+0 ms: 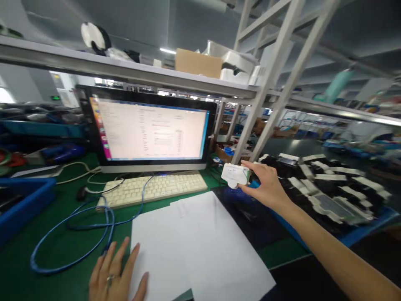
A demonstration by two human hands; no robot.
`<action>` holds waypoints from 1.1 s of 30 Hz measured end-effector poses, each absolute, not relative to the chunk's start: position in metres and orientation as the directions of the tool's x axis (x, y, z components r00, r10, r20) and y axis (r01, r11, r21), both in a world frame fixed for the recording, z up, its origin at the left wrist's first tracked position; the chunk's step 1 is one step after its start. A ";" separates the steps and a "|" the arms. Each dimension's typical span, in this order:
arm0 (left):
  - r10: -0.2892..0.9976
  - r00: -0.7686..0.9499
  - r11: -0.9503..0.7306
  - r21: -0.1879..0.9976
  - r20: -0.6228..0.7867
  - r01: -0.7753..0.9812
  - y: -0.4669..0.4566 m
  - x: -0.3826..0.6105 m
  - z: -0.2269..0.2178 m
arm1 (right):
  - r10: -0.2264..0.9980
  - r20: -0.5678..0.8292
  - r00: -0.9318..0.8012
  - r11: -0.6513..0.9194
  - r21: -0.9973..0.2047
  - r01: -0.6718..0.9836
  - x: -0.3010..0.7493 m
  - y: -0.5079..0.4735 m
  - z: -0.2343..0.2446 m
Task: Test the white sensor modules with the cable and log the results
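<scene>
The right hand (266, 184) is stretched out over the bench with one small white device (234, 175) pinched at its tip. The thumb sits under the device and the other fingers close over its top and far end, so it is held clear of the bench. Its flat labelled face points back toward the person. Just below those fingers lies a dark mat (250, 225). Beyond and to the right of them is a blue tray (369, 228) crowded with black and white units (328, 196), too many and too blurred to count.

The left hand (116, 276) lies flat and holds nothing. Its fingers are spread wide, and one of them wears a single ring (109, 279). The thumb and the finger beside it rest on the near left edge of the white paper (200, 246), which looks like two overlapping sheets. The other fingers press on the green bench mat (62, 246). One blue cable (78, 225) loops just beyond those fingertips.

Farther out from the left fingers stand one cream keyboard (153, 188) and, behind it, one lit monitor (147, 129) showing a pale window. One dark mouse (82, 192) sits left of the keyboard, and one blue bin (21, 200) is well off to the left. High above both hands a metal shelf (125, 71) carries one cardboard box (197, 62).
</scene>
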State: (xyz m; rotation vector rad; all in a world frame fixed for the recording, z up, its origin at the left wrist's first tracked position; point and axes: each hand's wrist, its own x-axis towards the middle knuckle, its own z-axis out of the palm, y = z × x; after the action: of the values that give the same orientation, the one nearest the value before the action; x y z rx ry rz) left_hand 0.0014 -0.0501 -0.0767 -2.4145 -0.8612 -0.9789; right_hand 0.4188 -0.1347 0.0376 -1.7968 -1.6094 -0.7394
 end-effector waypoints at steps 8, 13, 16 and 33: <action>0.508 0.475 -0.597 -0.103 0.718 0.796 -0.067 0.003 -0.061 | 0.657 0.730 -0.190 0.608 -0.363 0.706 0.251 -0.063 -0.016; 0.547 0.456 -0.566 -0.092 0.702 0.819 -0.069 0.005 -0.062 | 0.713 0.682 -0.163 0.651 -0.557 0.516 0.217 -0.032 -0.057; 0.566 0.460 -0.565 -0.085 0.684 0.821 -0.070 0.006 -0.061 | 0.775 0.611 -0.162 0.596 -0.621 0.509 0.218 -0.029 -0.063; 0.615 0.454 -0.545 -0.070 0.644 0.836 -0.074 0.006 -0.061 | 0.926 0.368 0.087 0.333 -0.902 0.273 0.189 -0.013 -0.066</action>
State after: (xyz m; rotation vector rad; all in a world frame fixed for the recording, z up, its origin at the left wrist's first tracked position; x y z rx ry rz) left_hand 0.0062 -0.0739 -0.0606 -2.3316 -1.2254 -0.8042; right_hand 0.1889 -0.0132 -0.0662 -1.1719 -1.4366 0.7070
